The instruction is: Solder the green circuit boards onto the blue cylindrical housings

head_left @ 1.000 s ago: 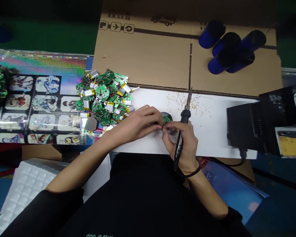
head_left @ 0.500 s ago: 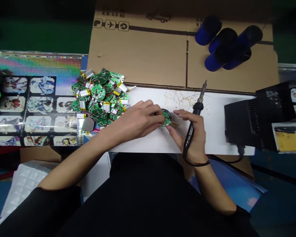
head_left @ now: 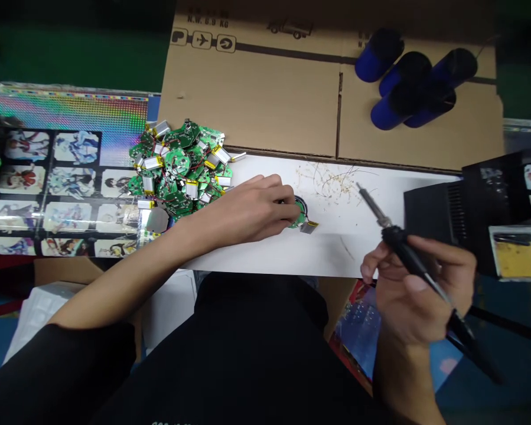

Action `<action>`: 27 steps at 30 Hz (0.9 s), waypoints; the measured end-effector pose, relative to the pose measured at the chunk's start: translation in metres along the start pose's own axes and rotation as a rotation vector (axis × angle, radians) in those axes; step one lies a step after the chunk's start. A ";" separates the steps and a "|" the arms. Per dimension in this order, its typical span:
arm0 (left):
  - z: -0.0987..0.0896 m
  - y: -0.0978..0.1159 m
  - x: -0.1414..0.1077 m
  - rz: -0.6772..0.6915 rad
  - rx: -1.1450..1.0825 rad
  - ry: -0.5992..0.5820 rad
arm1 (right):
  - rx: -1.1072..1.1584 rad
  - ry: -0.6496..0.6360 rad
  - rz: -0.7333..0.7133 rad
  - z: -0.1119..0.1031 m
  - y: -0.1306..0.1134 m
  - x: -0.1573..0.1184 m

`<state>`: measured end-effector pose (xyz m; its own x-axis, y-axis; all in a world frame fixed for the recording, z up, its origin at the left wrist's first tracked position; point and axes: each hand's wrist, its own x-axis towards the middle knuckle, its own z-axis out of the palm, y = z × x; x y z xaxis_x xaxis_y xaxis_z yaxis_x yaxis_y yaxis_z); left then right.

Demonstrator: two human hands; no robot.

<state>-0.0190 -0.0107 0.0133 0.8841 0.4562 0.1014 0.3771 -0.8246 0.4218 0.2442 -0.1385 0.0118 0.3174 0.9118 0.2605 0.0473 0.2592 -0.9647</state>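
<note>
My left hand [head_left: 267, 208] is closed on a round green circuit board [head_left: 299, 213] resting on the white work surface. Its fingers cover much of the board. Dark wires curve along the board's far edge, and a small battery pouch [head_left: 309, 226] with a yellowish end lies at its near right side. In my right hand [head_left: 424, 289], to the right of the board, is a black soldering iron [head_left: 404, 251]. The iron's metal tip points up and left, well apart from the board. A pile of green circuit boards with small batteries [head_left: 181, 168] lies left of my left hand.
Flattened cardboard [head_left: 256, 100] spans the back, with several blue cylinders [head_left: 389, 109] on it. Wire scraps [head_left: 331, 180] litter the white surface. At right stand a black box-shaped unit [head_left: 431, 215] and a tray with a yellow pad [head_left: 517, 254]. Printed shiny sheets [head_left: 70, 177] lie left.
My right hand has moved right and towards me, away from the board. The soldering iron has swung from lying across that hand to pointing up-left in its fingers. My left hand stays at the board.
</note>
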 end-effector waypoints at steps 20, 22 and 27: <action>0.000 -0.001 0.001 0.020 0.030 -0.001 | -0.445 -0.264 -0.103 -0.002 0.014 -0.040; -0.001 0.000 0.001 0.020 0.034 -0.004 | -0.454 -0.279 -0.128 0.000 0.013 -0.037; -0.001 0.001 0.002 0.013 0.053 -0.002 | -0.552 -0.301 -0.235 0.000 0.013 -0.034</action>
<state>-0.0173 -0.0101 0.0150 0.8895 0.4449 0.1042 0.3799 -0.8467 0.3726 0.2335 -0.1661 -0.0099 -0.0344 0.9208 0.3885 0.5855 0.3336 -0.7388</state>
